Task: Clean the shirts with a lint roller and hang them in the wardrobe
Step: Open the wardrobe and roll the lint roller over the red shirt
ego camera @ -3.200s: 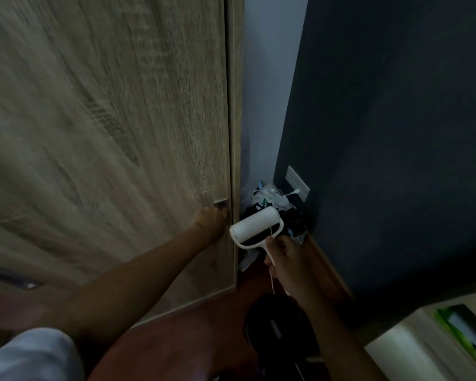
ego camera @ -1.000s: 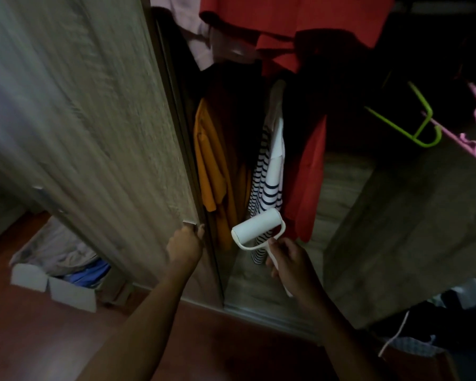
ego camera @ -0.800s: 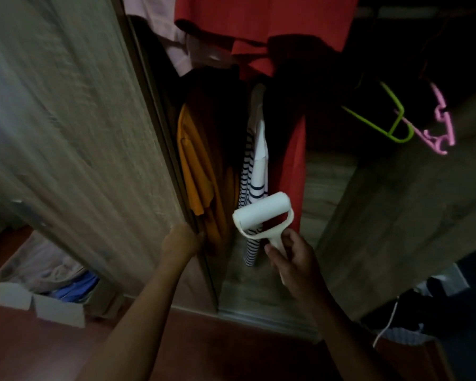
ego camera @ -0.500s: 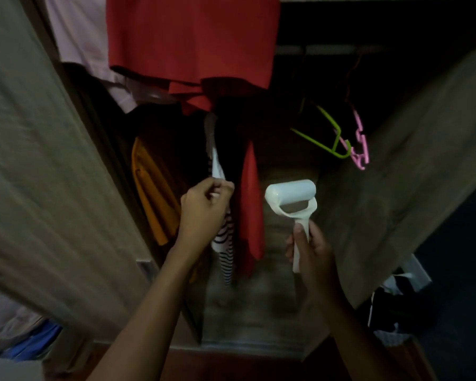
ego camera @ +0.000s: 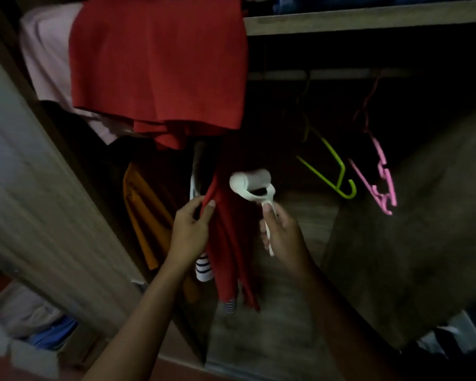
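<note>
The wardrobe stands open in front of me. Several shirts hang inside: an orange shirt (ego camera: 142,213), a white striped shirt (ego camera: 203,269) and a red shirt (ego camera: 228,248). My left hand (ego camera: 190,229) pinches the edge of the hanging red shirt between thumb and fingers. Just to its right, my right hand (ego camera: 279,233) grips the handle of a white lint roller (ego camera: 252,184), whose roll sits close against the red shirt. More red cloth (ego camera: 157,64) and pale pink cloth (ego camera: 43,53) hang over the shelf above.
The wooden sliding door (ego camera: 33,202) stands at the left. A green hanger (ego camera: 330,171) and a pink hanger (ego camera: 379,182) hang bare on the rail at the right. The wardrobe's right wall (ego camera: 412,237) is close. A box of folded clothes (ego camera: 30,334) sits on the floor, lower left.
The door slid open, then my left hand left it and moved from the striped shirt to the red shirt. My right hand brought the roller left, against the red shirt.
</note>
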